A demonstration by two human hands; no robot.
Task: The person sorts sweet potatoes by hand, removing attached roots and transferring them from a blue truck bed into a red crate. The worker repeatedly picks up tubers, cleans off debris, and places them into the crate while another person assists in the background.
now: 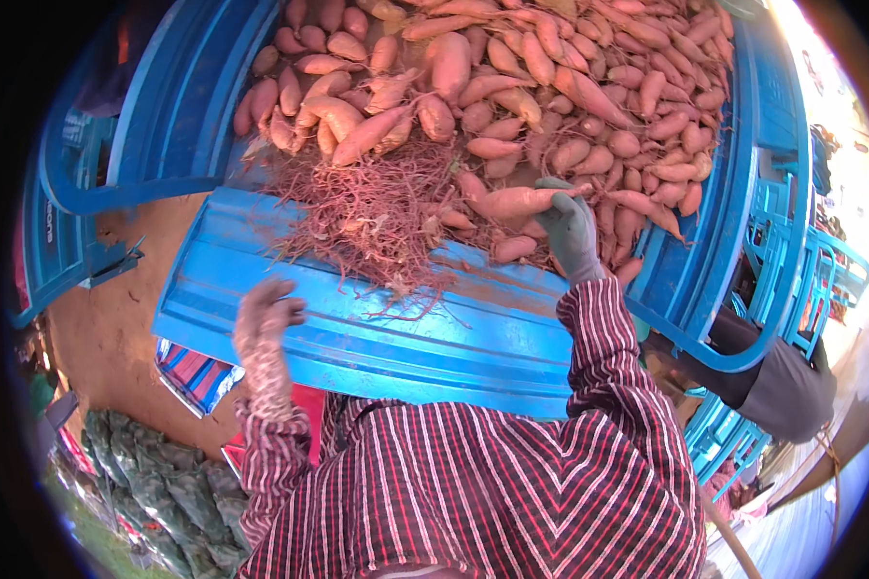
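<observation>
My right hand, in a grey-green glove, grips one end of a long sweet potato over the front of the load. My left hand, in a pale patterned glove, hangs over the left part of the lowered blue tailgate. It is slightly blurred, its fingers loosely bent and apart with nothing in them. Between my hands, farther in, lies a heap of thin reddish roots and trimmings. Behind and to the right, many sweet potatoes fill the blue truck bed.
Blue side walls flank the load. A bent blue rail runs along the right. Someone's dark-clothed limb shows beyond it. Dark green filled sacks lie at the lower left, near a blue-and-white box on brown ground.
</observation>
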